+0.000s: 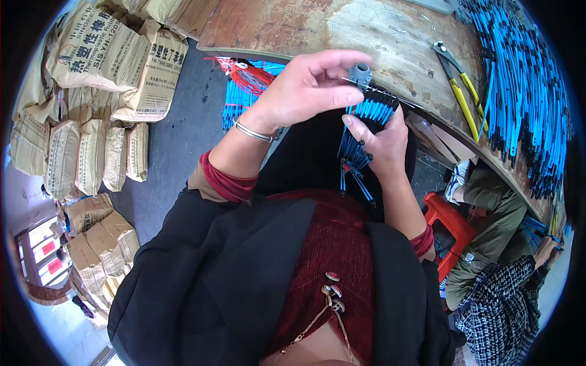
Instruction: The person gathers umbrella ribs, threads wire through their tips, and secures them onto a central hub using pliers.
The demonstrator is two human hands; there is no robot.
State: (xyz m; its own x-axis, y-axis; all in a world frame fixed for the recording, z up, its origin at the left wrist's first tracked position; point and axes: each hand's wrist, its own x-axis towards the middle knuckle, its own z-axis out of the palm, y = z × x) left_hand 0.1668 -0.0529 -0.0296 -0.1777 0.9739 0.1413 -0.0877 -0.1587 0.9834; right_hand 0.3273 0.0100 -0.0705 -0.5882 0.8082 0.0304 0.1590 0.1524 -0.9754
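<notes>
My left hand (299, 91), with a metal bangle at the wrist, is closed with thumb and fingers around a grey ribbed cylindrical plastic piece (361, 74) that has a hole in its top. A thin metal wire or pin shows beside that piece. Just below, my right hand (390, 146) grips a bundle of blue rods with black ends (373, 111), lined up side by side along a thin wire. Several loose ends of the bundle hang down over my dark trousers. The right fingers are partly hidden behind the rods.
A worn wooden table (293, 30) lies ahead, its edge close to my hands. Yellow-handled pliers (464, 97) and a large heap of blue rods (525, 91) rest on it. Paper sacks (101, 55) stand at left. A red stool (445, 232) and a seated co-worker (500, 287) are at right.
</notes>
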